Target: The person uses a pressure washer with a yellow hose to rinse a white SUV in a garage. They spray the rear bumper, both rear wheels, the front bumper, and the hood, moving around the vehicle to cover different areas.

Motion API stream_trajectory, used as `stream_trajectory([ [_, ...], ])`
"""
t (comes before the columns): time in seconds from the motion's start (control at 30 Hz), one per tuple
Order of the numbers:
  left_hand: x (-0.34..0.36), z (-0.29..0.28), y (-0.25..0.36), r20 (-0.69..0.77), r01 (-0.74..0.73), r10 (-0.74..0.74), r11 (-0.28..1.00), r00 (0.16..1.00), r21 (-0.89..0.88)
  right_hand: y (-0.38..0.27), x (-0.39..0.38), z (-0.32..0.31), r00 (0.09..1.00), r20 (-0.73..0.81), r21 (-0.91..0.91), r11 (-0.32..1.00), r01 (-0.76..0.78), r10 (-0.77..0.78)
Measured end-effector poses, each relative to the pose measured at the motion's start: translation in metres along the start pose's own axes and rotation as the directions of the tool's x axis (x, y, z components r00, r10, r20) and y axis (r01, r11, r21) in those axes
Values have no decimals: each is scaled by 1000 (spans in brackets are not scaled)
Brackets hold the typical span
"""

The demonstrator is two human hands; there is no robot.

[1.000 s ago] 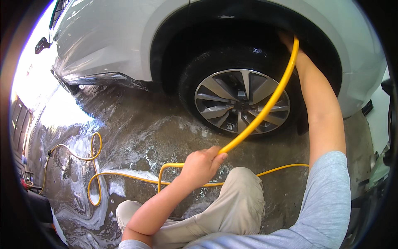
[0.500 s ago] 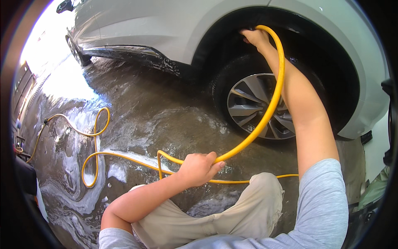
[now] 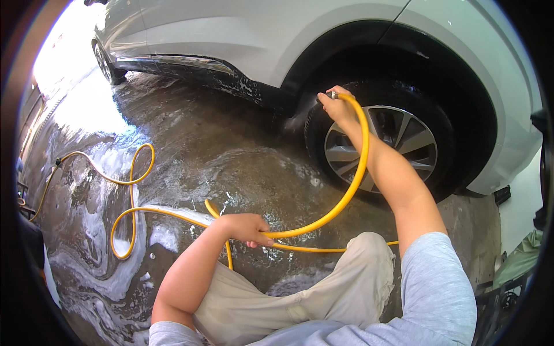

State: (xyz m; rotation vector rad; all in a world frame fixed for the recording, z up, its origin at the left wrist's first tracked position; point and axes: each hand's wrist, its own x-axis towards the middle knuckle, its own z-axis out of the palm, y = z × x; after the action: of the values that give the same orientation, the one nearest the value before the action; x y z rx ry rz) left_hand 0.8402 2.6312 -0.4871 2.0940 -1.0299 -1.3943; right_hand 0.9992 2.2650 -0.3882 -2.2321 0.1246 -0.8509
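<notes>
My right hand (image 3: 337,109) grips a dark nozzle (image 3: 328,96) at the end of the yellow hose (image 3: 363,150), aimed at the front edge of the tire (image 3: 433,109) in the dark wheel arch (image 3: 311,53); a faint spray shows there. Lower down, my left hand (image 3: 245,230) is wrapped round the same hose, which curves between my two hands. The silver alloy rim (image 3: 407,135) is partly behind my right forearm.
A white car body (image 3: 219,29) spans the top, with a second wheel (image 3: 104,60) far left. Loops of hose (image 3: 121,233) lie on the wet, soapy floor (image 3: 196,138). My bent knees are below. A green cloth-like item (image 3: 516,262) sits at right.
My right hand has come down and left, from high in the wheel arch to beside the tire, with the nozzle. My left hand has moved slightly left and down with the hose.
</notes>
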Motion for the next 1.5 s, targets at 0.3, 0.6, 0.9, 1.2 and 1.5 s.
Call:
stream_trajectory([
  [0.3, 10, -10, -51, 13, 220, -233, 932, 972, 289, 20, -45, 60, 965, -183, -98, 980, 174, -189],
  [0.6, 14, -7, -60, -16, 213, -215, 955, 977, 205, 24, -31, 48, 948, -318, 197, 978, 72, -6],
  [0.9, 9, -5, -23, -197, -132, 127, 991, 972, -11, -10, 26, -76, 892, -448, 421, 895, 148, 63],
  [1.2, 22, -4, -7, -166, -182, 162, 977, 973, -113, -41, 38, -80, 945, -326, 493, 848, 193, -25],
  [1.5, 24, -6, -6, -193, -188, 164, 975, 967, -118, -28, 59, -60, 922, -366, 91, 981, 173, -129],
])
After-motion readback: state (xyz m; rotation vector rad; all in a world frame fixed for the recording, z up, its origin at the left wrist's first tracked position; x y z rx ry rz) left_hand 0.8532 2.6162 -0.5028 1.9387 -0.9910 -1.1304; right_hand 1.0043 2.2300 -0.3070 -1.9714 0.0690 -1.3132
